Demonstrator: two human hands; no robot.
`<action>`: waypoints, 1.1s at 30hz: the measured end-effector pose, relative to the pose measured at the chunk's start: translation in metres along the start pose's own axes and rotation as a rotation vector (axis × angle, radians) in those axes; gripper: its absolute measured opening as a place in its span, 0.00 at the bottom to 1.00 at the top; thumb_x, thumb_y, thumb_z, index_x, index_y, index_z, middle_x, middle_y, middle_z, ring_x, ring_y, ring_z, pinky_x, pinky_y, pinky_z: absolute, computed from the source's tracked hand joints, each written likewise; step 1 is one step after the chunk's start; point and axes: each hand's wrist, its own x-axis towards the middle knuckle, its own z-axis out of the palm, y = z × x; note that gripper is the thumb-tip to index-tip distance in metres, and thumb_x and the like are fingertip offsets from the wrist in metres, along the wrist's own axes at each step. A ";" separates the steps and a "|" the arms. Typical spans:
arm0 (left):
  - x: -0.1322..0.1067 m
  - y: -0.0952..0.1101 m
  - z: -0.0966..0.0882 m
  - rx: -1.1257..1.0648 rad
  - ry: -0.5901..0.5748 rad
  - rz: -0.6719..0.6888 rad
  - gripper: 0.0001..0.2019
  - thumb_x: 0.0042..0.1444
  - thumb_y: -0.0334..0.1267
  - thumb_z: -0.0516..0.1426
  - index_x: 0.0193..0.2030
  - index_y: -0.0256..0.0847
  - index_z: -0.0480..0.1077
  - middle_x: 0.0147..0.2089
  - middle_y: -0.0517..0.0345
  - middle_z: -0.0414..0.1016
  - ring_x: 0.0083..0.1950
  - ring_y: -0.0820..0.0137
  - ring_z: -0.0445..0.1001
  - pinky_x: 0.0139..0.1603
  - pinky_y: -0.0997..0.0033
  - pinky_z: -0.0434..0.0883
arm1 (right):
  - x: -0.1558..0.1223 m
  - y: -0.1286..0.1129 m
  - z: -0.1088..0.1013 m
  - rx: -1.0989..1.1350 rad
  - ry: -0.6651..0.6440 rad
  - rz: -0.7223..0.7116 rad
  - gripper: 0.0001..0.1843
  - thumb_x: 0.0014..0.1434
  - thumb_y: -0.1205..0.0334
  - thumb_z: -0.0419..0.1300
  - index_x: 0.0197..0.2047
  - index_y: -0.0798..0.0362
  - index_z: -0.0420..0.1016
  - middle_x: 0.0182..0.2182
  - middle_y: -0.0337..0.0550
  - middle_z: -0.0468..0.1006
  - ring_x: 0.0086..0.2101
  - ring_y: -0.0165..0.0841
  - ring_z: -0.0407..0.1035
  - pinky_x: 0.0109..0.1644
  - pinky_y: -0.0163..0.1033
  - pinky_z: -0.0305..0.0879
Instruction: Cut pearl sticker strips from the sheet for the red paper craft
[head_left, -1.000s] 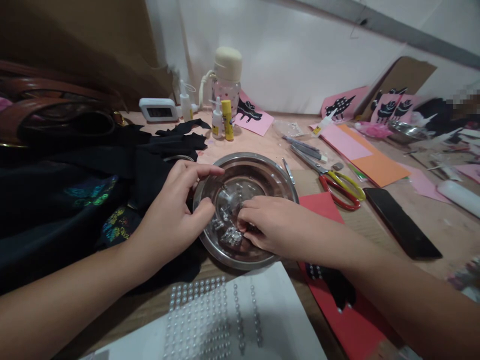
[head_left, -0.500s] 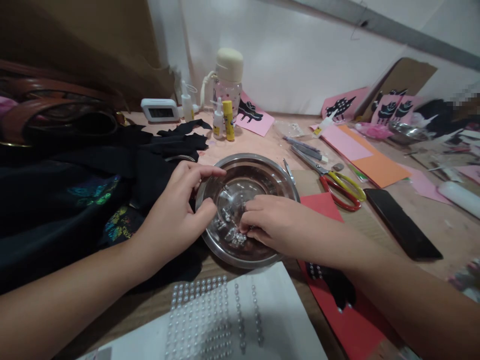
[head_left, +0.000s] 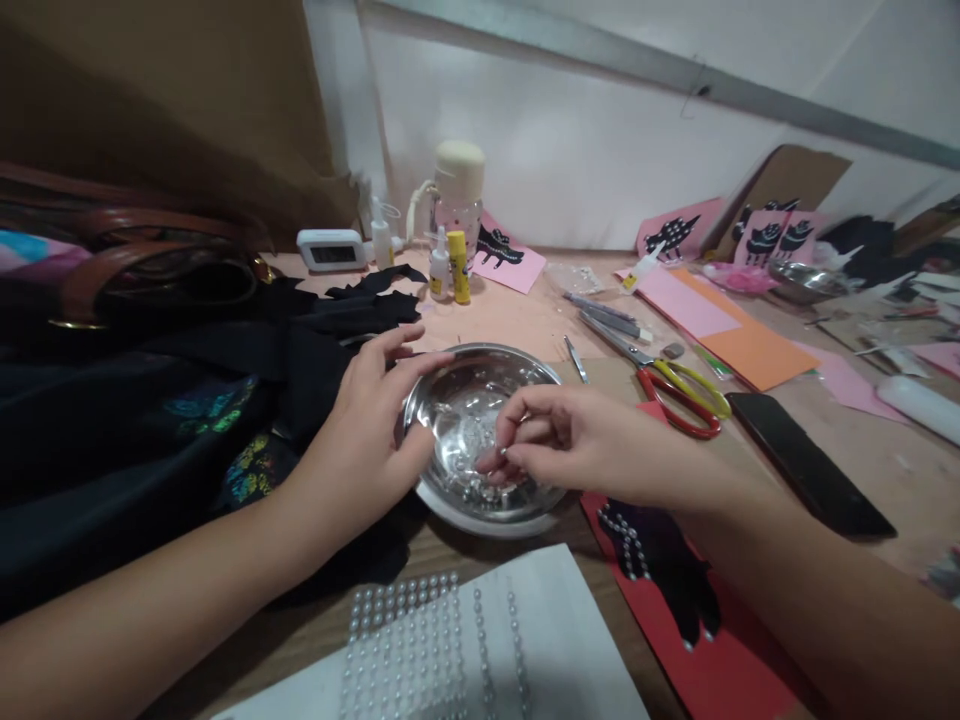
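Bowl (head_left: 480, 526); right hand (head_left: 574, 440) curled above

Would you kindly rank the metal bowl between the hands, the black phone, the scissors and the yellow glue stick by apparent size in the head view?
1. Metal bowl
2. Black phone and scissors: too alike in span to rank
3. Yellow glue stick

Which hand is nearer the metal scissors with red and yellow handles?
Right. The right hand is over the round metal bowl, left of the scissors; the left hand is farther, by the bowl's left rim.
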 end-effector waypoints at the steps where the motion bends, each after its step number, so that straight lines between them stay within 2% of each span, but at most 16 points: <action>1: -0.001 0.002 -0.001 0.019 0.000 0.055 0.23 0.56 0.27 0.53 0.60 0.38 0.68 0.65 0.44 0.64 0.68 0.55 0.62 0.67 0.49 0.62 | 0.002 0.000 0.001 0.154 -0.018 0.028 0.05 0.59 0.65 0.61 0.36 0.49 0.68 0.33 0.39 0.83 0.38 0.32 0.80 0.42 0.37 0.74; 3: -0.004 0.009 -0.002 0.000 -0.007 0.136 0.19 0.61 0.29 0.55 0.58 0.41 0.70 0.58 0.49 0.73 0.61 0.60 0.70 0.63 0.54 0.66 | 0.006 0.001 0.004 0.356 -0.035 0.048 0.06 0.59 0.65 0.64 0.35 0.49 0.68 0.31 0.38 0.84 0.36 0.30 0.81 0.44 0.36 0.76; 5: -0.006 0.016 -0.004 -0.088 -0.004 0.144 0.13 0.64 0.32 0.57 0.55 0.44 0.73 0.49 0.56 0.80 0.52 0.66 0.76 0.55 0.63 0.71 | 0.009 0.002 0.007 0.474 -0.028 0.044 0.08 0.58 0.63 0.66 0.36 0.51 0.69 0.29 0.39 0.84 0.33 0.28 0.81 0.41 0.33 0.76; 9: -0.007 0.021 -0.005 -0.276 0.023 0.056 0.10 0.63 0.30 0.61 0.49 0.46 0.77 0.44 0.62 0.82 0.44 0.74 0.79 0.47 0.77 0.74 | 0.010 0.006 0.009 0.616 -0.037 0.059 0.11 0.57 0.60 0.69 0.36 0.53 0.71 0.30 0.42 0.85 0.31 0.28 0.81 0.38 0.31 0.76; 13: -0.006 0.019 -0.004 -0.331 0.040 0.146 0.11 0.61 0.26 0.61 0.48 0.43 0.78 0.43 0.60 0.81 0.44 0.77 0.79 0.46 0.82 0.74 | 0.010 0.009 0.011 0.676 -0.064 0.048 0.15 0.55 0.57 0.72 0.36 0.54 0.72 0.30 0.43 0.85 0.31 0.29 0.81 0.38 0.32 0.77; 18: -0.007 0.018 -0.005 -0.280 0.057 0.217 0.08 0.60 0.26 0.63 0.44 0.40 0.79 0.41 0.58 0.80 0.42 0.76 0.79 0.45 0.81 0.74 | 0.011 0.012 0.015 0.714 -0.118 0.034 0.15 0.55 0.56 0.73 0.36 0.55 0.73 0.29 0.44 0.85 0.30 0.30 0.81 0.38 0.34 0.78; 25: -0.004 0.017 -0.006 -0.316 0.054 0.220 0.05 0.60 0.28 0.63 0.42 0.40 0.78 0.39 0.59 0.82 0.41 0.75 0.79 0.45 0.77 0.74 | 0.011 0.011 0.015 0.705 -0.100 0.049 0.16 0.54 0.55 0.73 0.36 0.57 0.74 0.30 0.45 0.85 0.30 0.31 0.81 0.38 0.35 0.78; 30: -0.005 0.020 -0.005 -0.301 0.055 0.083 0.04 0.60 0.30 0.62 0.39 0.42 0.76 0.38 0.59 0.81 0.40 0.71 0.79 0.43 0.72 0.75 | 0.009 0.007 0.016 0.662 -0.043 0.036 0.13 0.54 0.60 0.72 0.37 0.56 0.74 0.31 0.43 0.85 0.31 0.31 0.81 0.38 0.35 0.77; 33: -0.004 0.022 -0.005 -0.298 0.035 0.006 0.02 0.60 0.33 0.62 0.36 0.43 0.76 0.37 0.58 0.81 0.40 0.69 0.79 0.44 0.69 0.76 | 0.007 0.004 0.020 0.552 0.052 -0.023 0.10 0.55 0.62 0.71 0.35 0.54 0.75 0.30 0.40 0.85 0.33 0.29 0.81 0.42 0.36 0.77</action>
